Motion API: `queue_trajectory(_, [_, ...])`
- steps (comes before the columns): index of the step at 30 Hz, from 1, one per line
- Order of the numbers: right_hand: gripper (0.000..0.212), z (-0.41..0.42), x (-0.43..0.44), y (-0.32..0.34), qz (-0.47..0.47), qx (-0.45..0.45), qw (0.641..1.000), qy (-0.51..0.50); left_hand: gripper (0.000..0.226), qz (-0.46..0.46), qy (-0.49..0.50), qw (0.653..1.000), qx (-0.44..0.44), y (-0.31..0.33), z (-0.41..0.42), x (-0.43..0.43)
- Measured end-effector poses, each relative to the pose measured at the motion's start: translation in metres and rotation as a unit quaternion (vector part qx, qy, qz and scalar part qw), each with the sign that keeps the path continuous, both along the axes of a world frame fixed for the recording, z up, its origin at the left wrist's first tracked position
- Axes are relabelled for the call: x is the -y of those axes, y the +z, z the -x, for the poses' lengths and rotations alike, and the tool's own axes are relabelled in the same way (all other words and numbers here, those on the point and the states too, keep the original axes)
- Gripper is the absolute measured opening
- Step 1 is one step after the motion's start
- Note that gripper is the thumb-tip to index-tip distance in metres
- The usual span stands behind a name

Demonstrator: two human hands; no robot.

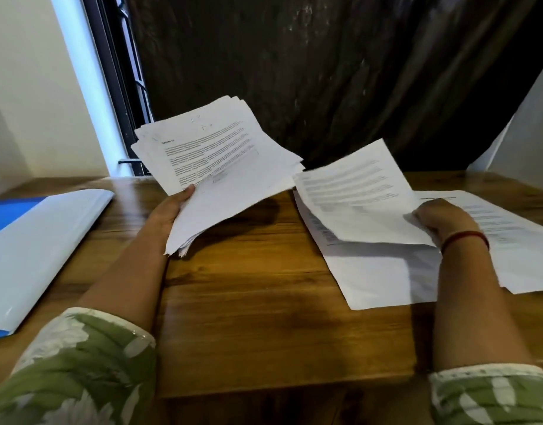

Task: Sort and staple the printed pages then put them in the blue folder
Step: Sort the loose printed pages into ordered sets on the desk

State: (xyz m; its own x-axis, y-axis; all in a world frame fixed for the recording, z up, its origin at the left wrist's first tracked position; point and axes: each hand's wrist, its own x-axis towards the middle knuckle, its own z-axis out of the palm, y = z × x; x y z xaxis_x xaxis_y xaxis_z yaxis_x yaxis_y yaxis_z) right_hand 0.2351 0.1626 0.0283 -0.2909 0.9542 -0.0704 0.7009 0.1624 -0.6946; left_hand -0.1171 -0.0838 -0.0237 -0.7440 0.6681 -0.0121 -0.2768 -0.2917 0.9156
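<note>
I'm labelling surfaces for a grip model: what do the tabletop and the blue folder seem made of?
Brown tabletop: wood or veneer, visible grain and plank seams, slight sheen. Blue folder with pale cover: probably plastic; smooth, glossy highlight.

One bench [264, 289] is carrying one folder [43, 240] and two piles, inner pile [380, 277] and outer pile [524, 240]. Two hands are holding paper: left hand [172, 210] one stack [221, 161], right hand [441, 216] one sheet [356, 204].

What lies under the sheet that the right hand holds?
A printed page lying on the wooden table shows below the sheet. The sheet and right hand cover its upper part.
</note>
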Motion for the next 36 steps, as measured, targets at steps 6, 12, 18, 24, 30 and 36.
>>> queue_trajectory(6, [0.049, -0.001, -0.022, -0.024, -0.001, 0.127, 0.990, -0.055, 0.014, 0.008, -0.027, 0.999, -0.026, 0.002, -0.002, -0.002])
queue_trajectory(12, [0.048, 0.010, -0.010, -0.011, -0.176, 0.120, 0.965, -0.152, 0.014, 0.019, -0.041, 0.999, -0.027, 0.004, -0.009, -0.003])
queue_trajectory(18, [0.022, 0.075, 0.052, 0.004, -0.085, -0.254, 0.958, 0.099, 0.016, 0.031, -0.056, 0.997, -0.052, 0.005, -0.013, -0.004])
queue_trajectory(24, [0.020, 0.115, 0.094, -0.030, 0.062, -0.359, 0.912, 0.188, 0.021, 0.006, -0.069, 0.996, -0.060, 0.006, -0.020, -0.003])
queue_trajectory(30, [0.017, 0.117, 0.091, -0.040, 0.045, -0.381, 0.917, 0.113, 0.021, 0.020, -0.072, 0.995, -0.068, 0.007, -0.021, -0.004])
queue_trajectory(36, [0.024, 0.122, 0.087, -0.038, -0.020, -0.338, 0.936, 0.094, 0.018, 0.021, -0.068, 0.997, -0.043, 0.008, -0.019, -0.002])
